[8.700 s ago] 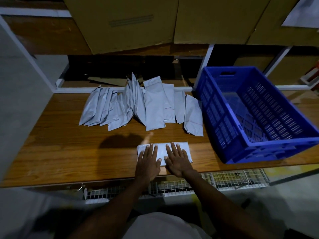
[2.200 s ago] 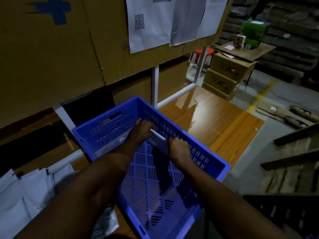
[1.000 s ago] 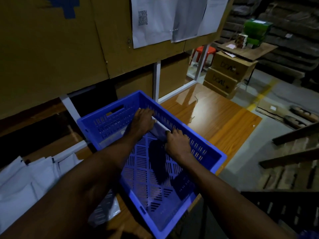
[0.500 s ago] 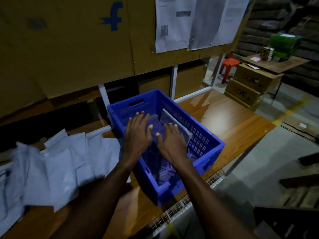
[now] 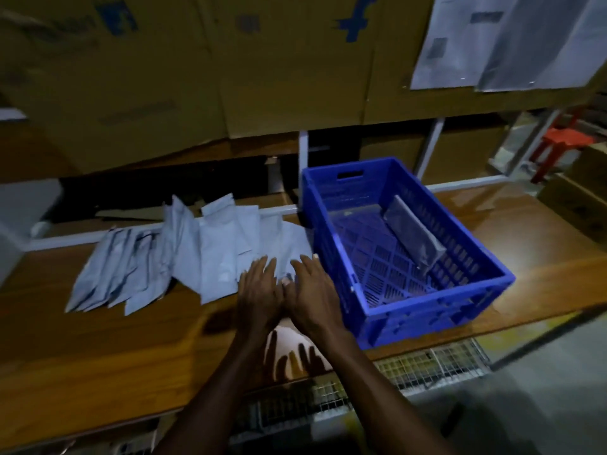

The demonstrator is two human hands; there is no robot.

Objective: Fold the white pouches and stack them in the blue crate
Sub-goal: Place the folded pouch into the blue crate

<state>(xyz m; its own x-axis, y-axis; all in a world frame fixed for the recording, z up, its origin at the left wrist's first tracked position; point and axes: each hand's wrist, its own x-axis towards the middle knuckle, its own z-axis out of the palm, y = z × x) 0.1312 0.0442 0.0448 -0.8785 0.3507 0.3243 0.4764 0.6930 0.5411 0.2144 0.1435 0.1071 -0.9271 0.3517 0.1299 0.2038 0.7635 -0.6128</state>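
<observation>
Both hands, left (image 5: 259,290) and right (image 5: 312,290), flat over the pouches (image 5: 216,251), fingers straight, no grip on anything. One folded pouch (image 5: 414,234) leans in the crate (image 5: 437,310).

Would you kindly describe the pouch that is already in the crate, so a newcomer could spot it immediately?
Find the blue crate at the right end of the wooden table. Inside it, one folded pouch stands on edge, leaning against the right wall. Unlike the loose unfolded pouches spread on the table left of the crate, it is the only one inside and looks grey in shadow.
</observation>
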